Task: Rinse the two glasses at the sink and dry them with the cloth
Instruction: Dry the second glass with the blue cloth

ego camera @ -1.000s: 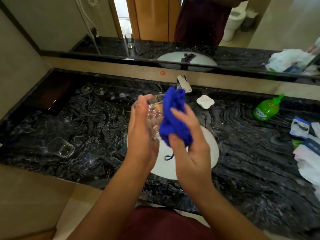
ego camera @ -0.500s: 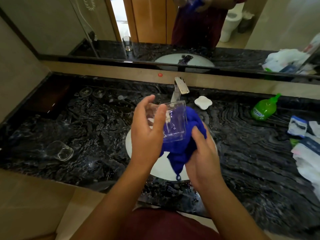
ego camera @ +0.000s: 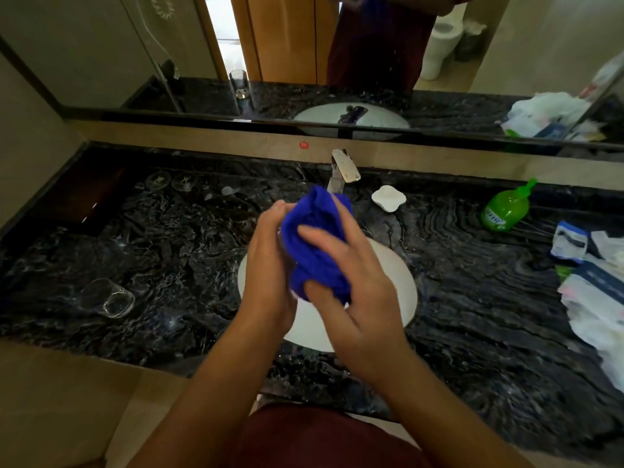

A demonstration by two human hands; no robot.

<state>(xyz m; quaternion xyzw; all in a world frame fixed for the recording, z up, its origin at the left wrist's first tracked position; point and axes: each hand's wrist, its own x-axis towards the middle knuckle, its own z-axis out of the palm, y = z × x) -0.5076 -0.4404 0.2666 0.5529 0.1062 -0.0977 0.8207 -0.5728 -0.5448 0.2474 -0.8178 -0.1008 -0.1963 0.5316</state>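
Over the white sink basin [ego camera: 398, 282] both my hands press around a bright blue cloth [ego camera: 315, 244]. My right hand [ego camera: 347, 275] grips the cloth from the right and front. My left hand [ego camera: 270, 261] cups the left side, where the clear glass was half a second ago; the cloth and my fingers now hide that glass almost wholly. A second clear glass [ego camera: 108, 297] stands on the black marble counter [ego camera: 162, 238] far to the left, apart from my hands.
A chrome faucet [ego camera: 342, 170] rises behind the basin, with a white soap dish [ego camera: 388, 197] to its right. A green soap bottle [ego camera: 504, 207] and a pile of packets and papers [ego camera: 594, 275] fill the right end. A mirror runs along the back.
The glass, plainly seen in my left hand half a second ago, is now wrapped in the blue cloth. My right hand has come up and over it.
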